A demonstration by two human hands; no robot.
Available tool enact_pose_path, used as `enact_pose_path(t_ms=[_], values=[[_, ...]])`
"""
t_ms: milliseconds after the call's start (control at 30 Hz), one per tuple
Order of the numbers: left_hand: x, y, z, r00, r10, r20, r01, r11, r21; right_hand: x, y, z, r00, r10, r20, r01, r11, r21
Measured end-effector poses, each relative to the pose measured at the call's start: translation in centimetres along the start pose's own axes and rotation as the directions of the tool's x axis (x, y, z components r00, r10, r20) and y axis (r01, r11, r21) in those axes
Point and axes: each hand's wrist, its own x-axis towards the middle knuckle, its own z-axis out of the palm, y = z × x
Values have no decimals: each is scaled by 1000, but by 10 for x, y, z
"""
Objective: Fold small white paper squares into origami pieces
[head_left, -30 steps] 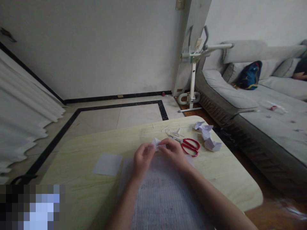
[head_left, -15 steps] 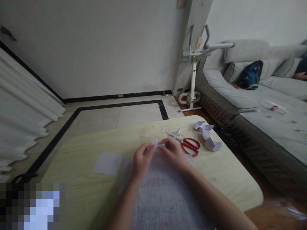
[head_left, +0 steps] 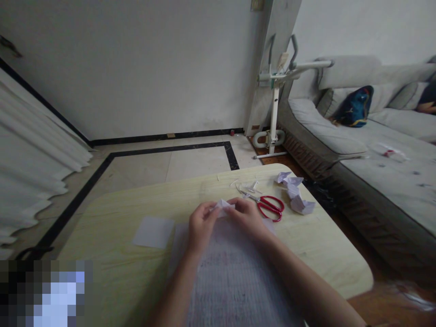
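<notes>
Sheet [head_left: 231, 284] of marked paper lies nearest. At its far end, the left hand [head_left: 200, 227] and right hand [head_left: 250, 221] pinch small folded paper [head_left: 223, 206] midway between them, peak pointing away; scissors [head_left: 270, 209] rest just right.

I read this as a home, most likely its living room. Along the right I see a long, low sofa in grey fabric [head_left: 344, 143] with a soft, dark-edged grey cushion [head_left: 329, 102], a dark blue cloth bag [head_left: 356, 106] and someone's bare forearm [head_left: 426, 107]. An upright white metal exercise machine with curved grey handles [head_left: 274, 109] stands beside it. On my left hangs a pleated white fabric curtain [head_left: 27, 159]; cream floor tiles with a black border strip [head_left: 143, 170] meet a plain whitish wall [head_left: 153, 68].
</notes>
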Motion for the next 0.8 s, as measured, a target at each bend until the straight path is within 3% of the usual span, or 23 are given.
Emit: enact_pose_path(t_ms=[200, 667, 800], values=[[1, -3, -1, 990, -66, 124, 67, 998, -6, 2, 3, -1, 999, 38, 12, -39, 996, 79], [-1, 8, -4, 988, -62, 141, 56, 997, 46, 1, 6, -8, 991, 96, 97, -110, 983, 149], [-1, 4, -3, 990, -54, 127, 47, 997, 59, 0, 0, -7, 989, 79, 125, -89, 993, 79]])
